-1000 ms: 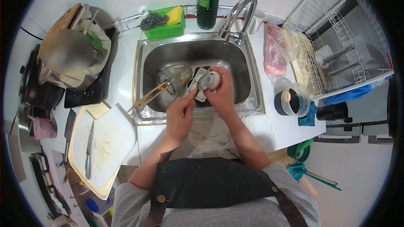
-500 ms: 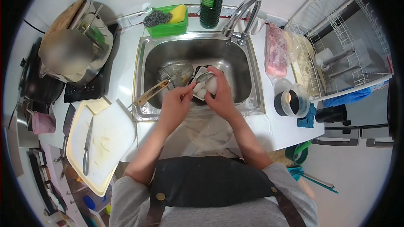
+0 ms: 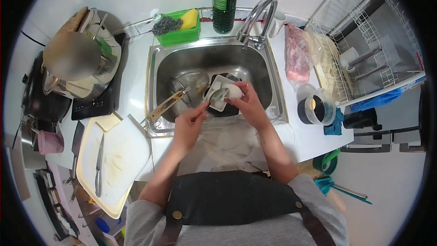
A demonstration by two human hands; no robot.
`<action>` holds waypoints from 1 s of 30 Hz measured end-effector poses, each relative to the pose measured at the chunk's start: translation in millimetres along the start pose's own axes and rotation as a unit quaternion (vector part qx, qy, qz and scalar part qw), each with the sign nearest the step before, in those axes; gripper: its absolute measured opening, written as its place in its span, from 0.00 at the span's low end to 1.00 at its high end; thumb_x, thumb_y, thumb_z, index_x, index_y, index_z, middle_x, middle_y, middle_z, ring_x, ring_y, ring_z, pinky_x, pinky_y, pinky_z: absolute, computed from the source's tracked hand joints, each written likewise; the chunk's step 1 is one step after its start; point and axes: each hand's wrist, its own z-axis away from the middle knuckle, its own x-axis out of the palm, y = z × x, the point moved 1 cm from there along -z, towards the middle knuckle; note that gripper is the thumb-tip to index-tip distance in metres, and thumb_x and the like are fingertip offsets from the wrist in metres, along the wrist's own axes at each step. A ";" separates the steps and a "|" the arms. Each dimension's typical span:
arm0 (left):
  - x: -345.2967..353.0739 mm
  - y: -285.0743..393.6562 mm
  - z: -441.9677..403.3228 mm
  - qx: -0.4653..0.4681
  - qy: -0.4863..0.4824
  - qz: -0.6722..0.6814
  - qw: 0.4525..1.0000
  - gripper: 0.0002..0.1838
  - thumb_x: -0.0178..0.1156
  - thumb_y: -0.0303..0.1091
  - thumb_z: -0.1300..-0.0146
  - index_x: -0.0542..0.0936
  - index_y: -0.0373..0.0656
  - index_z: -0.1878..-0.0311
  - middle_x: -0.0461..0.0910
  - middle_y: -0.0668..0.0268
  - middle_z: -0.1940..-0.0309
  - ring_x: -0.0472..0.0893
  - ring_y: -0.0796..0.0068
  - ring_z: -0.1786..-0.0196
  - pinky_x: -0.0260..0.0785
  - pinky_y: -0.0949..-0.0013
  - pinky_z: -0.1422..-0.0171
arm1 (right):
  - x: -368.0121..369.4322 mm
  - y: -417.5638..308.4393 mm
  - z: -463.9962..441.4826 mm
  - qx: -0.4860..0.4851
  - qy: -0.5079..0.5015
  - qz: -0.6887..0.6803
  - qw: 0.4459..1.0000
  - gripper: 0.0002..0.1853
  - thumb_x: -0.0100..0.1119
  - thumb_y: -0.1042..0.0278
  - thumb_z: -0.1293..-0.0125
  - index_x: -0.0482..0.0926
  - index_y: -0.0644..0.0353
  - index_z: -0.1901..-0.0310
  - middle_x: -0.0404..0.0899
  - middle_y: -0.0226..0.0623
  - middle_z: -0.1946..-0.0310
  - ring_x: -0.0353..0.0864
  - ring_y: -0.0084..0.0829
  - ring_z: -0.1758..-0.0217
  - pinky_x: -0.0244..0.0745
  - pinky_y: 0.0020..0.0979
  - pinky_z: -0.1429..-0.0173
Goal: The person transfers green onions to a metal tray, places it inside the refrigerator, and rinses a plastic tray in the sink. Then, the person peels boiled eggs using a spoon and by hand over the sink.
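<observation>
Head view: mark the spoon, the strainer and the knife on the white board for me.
Spoon [image 3: 220, 94]: head view, on its bowl.
Strainer [image 3: 170, 103]: head view, on its wooden handle.
Knife [image 3: 99, 159]: head view, on the blade, towards the handle.

I wear a grey shirt [image 3: 255, 237] with a faintly flecked weave and short sleeves [image 3: 141, 218] in the same soft cloth, loose and creased. Over it lies a plain black apron [image 3: 230, 198], its bib a broad, smooth panel across my front. Two brown straps [image 3: 169, 236], leathery in look, run from the bib's near corners, one left and one right. A round brass-coloured fastener [image 3: 177, 215] marks each corner. Beyond the sleeves, my forearms [image 3: 278, 155] are bare, as are my left hand [image 3: 189, 129] and right hand [image 3: 249, 107].
</observation>
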 end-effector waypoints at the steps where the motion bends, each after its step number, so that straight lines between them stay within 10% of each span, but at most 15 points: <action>1: 2.7 -2.4 0.8 0.009 0.014 0.009 1.000 0.18 0.55 0.25 0.37 0.78 0.46 0.44 0.75 0.65 0.74 0.73 0.82 0.68 0.65 0.77 0.60 | 3.8 -0.4 -1.0 -0.011 0.006 -0.021 1.000 0.23 0.52 0.82 0.41 0.61 0.63 0.44 0.67 0.41 0.47 0.71 0.30 0.43 0.73 0.30 0.41; 10: 15.9 -2.6 4.9 0.069 0.067 0.029 0.995 0.18 0.57 0.24 0.38 0.79 0.44 0.45 0.75 0.63 0.74 0.72 0.79 0.70 0.65 0.77 0.62 | 29.3 -1.5 1.2 -0.046 0.011 -0.162 0.986 0.14 0.45 0.70 0.29 0.67 0.61 0.44 0.69 0.34 0.48 0.72 0.24 0.46 0.73 0.29 0.44; 30: 3.5 18.2 -6.2 0.044 0.026 -0.022 0.998 0.18 0.54 0.23 0.38 0.79 0.44 0.45 0.77 0.66 0.74 0.74 0.83 0.69 0.66 0.78 0.63 | 16.0 -7.1 0.3 -0.083 -0.010 0.189 0.978 0.15 0.47 0.62 0.28 0.71 0.60 0.45 0.75 0.32 0.56 0.73 0.20 0.53 0.68 0.23 0.47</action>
